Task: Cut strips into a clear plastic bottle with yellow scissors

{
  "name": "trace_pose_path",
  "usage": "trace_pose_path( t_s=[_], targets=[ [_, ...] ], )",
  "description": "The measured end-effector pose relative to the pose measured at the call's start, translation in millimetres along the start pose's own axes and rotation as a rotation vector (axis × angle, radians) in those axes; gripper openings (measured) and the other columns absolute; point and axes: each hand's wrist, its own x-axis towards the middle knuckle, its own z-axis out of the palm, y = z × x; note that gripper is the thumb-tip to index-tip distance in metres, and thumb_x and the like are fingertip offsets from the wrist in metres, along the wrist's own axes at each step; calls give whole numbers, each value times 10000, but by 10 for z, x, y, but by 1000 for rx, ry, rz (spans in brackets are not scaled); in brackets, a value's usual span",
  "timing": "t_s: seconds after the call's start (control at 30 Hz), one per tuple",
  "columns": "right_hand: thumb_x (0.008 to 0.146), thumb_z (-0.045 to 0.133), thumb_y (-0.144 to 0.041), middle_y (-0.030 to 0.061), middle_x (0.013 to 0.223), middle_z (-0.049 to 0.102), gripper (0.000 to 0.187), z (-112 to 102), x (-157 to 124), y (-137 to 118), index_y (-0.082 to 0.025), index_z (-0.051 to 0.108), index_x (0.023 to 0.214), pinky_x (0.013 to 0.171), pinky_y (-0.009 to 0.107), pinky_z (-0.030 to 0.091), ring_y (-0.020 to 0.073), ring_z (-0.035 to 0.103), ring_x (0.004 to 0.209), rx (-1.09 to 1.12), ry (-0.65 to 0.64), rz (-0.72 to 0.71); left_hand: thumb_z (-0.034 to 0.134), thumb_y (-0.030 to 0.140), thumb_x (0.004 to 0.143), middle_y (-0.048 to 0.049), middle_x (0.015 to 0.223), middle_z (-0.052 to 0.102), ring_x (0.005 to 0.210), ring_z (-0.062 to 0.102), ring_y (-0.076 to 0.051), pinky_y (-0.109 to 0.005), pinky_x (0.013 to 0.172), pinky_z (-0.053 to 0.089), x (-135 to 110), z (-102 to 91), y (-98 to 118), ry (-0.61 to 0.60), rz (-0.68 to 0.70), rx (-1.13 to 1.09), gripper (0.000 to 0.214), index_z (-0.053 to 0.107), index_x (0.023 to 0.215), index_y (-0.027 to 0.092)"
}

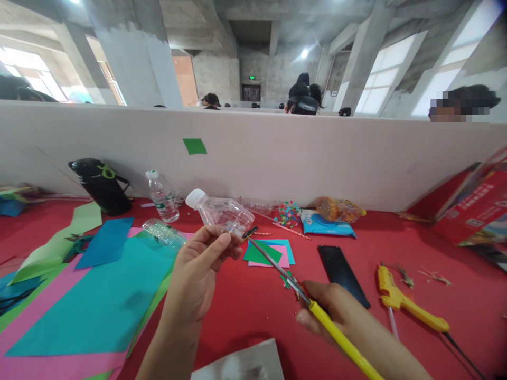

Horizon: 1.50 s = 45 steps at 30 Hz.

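My left hand [204, 258] is closed, thumb and fingers pinched at the lower side of a clear plastic bottle [227, 214]. The bottle tilts, its white cap up to the left and its base to the right. My right hand [330, 311] grips scissors [330, 330] with a yellow handle, seen nearly edge-on. Their long metal blades point up and left, to beside my left fingertips and the bottle's base. A small dark piece [250, 232] shows there; I cannot tell what it is. Below the blades lie small green, pink and blue paper sheets [265, 253].
Large coloured sheets [91, 301] cover the left side. A black flask [103, 184] and a water bottle [163, 198] stand at the back. A blue packet [328, 226], a black phone [343, 274] and a yellow glue gun [404, 301] lie right. A white partition [257, 153] rises behind.
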Motion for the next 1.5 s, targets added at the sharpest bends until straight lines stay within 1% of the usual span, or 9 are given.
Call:
trace_pose_path(
  t_s=[0.17,0.3,0.47,0.67,0.87,0.97,1.13,1.27,1.5],
  targets=[
    [876,494,-641,-45,664,408,474,6,14,-34,-195,424,731,505,242,217,119,308,594,-2,6,-10,728,206,749,2,731,702,644,639,-112,-220,614,514,-11,21,-17,-6,7,26,113,622,765,169],
    [887,513,-597,-48,681,406,436,21,6,-72,-194,426,745,510,240,226,120,300,607,15,9,-6,717,194,767,18,721,695,649,644,-108,-212,622,510,-35,51,-53,-49,-8,70,87,633,769,174],
    [888,494,-610,-48,665,407,449,23,17,-73,-193,426,735,512,242,230,120,308,597,19,13,-16,696,207,797,24,713,696,641,631,-95,-204,635,501,-64,44,-70,-100,-9,112,56,652,775,181],
    [900,480,-593,-48,669,395,439,40,11,-65,-194,421,727,509,237,230,118,301,599,27,10,-45,698,218,798,26,716,699,645,630,-99,-209,639,501,-54,45,-69,-103,-11,112,56,654,778,189],
    [901,483,-574,-54,649,348,435,80,33,-30,-201,385,699,488,233,213,112,266,583,13,4,-22,692,213,801,29,706,698,631,626,-94,-206,633,498,-56,52,-56,-107,-27,93,66,647,760,186],
    [899,484,-575,-55,640,343,438,80,39,-16,-201,386,695,484,235,205,109,260,575,25,0,-50,686,210,803,34,694,693,621,626,-92,-203,627,491,-54,32,-35,-115,-38,100,70,638,759,186],
    [880,493,-618,-45,662,382,455,68,20,-21,-192,421,735,501,238,217,118,297,592,38,-3,-70,658,212,824,16,717,706,623,629,-101,-221,640,491,-43,-8,-17,-187,-58,177,48,642,796,177],
    [897,478,-592,-43,690,386,424,57,-11,-65,-192,427,766,517,235,240,125,305,614,68,-15,-75,647,220,834,7,739,716,626,632,-105,-228,640,491,-49,-15,-34,-250,-86,198,48,640,814,177],
    [896,494,-549,-47,665,350,407,121,42,-20,-201,391,712,494,238,216,116,269,592,49,1,-45,663,226,822,12,726,715,618,636,-105,-227,633,492,-55,11,-27,-247,-91,160,59,637,797,179]
  ],
)
